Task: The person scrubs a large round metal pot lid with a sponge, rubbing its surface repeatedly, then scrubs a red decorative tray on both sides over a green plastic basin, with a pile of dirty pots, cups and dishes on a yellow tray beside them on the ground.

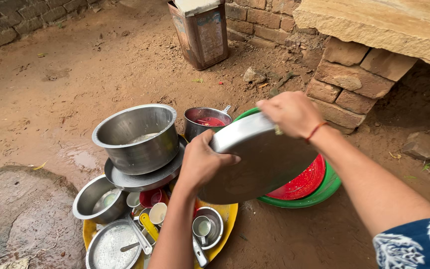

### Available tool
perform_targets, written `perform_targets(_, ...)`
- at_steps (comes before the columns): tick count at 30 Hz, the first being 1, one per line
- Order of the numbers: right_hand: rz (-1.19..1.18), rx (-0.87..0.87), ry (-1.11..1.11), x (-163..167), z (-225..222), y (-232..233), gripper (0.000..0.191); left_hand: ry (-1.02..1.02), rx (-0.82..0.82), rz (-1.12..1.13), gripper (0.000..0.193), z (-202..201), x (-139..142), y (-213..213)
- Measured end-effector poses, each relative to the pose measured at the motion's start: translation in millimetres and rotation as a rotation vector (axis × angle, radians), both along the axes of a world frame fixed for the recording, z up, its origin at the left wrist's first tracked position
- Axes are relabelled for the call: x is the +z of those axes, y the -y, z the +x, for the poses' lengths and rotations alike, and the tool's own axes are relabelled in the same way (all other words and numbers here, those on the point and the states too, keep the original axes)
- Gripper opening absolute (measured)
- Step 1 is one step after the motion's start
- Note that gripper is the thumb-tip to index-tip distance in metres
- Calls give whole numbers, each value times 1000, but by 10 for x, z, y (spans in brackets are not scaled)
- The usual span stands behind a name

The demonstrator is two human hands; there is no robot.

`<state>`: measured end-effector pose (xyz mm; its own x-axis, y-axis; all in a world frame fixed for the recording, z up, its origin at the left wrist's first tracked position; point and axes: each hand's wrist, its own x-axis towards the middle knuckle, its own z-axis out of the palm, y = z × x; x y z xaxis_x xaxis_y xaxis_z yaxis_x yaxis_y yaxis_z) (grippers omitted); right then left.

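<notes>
Dirt yard (75, 74), steel plate (260, 164) between hands.

Two hands (202, 162) (one steel plate (262, 159))

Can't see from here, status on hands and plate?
Left hand and right hand both grip steel plate, tilted over red basket. Nothing blocking.

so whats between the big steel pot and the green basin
In the head view, a smaller steel pot with red inside stands between the big pot and the green basin, plus the left hand gripping the steel plate.
</notes>
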<state>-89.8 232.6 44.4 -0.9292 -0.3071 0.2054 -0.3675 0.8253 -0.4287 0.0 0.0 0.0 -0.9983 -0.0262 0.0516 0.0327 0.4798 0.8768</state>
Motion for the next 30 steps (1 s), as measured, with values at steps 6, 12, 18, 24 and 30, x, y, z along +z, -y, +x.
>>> perform_targets(6,269,-10,-96,111,360,574,50,13,29,-239,58,39,164,-276)
perform_targets(12,252,36,-150,141,460,782,50,25,43,-118,51,56,207,-223)
perform_targets(18,97,96,-127,-70,197,516,51,52,62,-151,49,59,153,-92)
perform_targets(24,-362,36,120,-479,-236,-207,58,98,88,-36,45,63,152,27)
perform_targets(30,-515,-30,166,-709,-270,-313,59,98,89,-65,45,24,140,0)
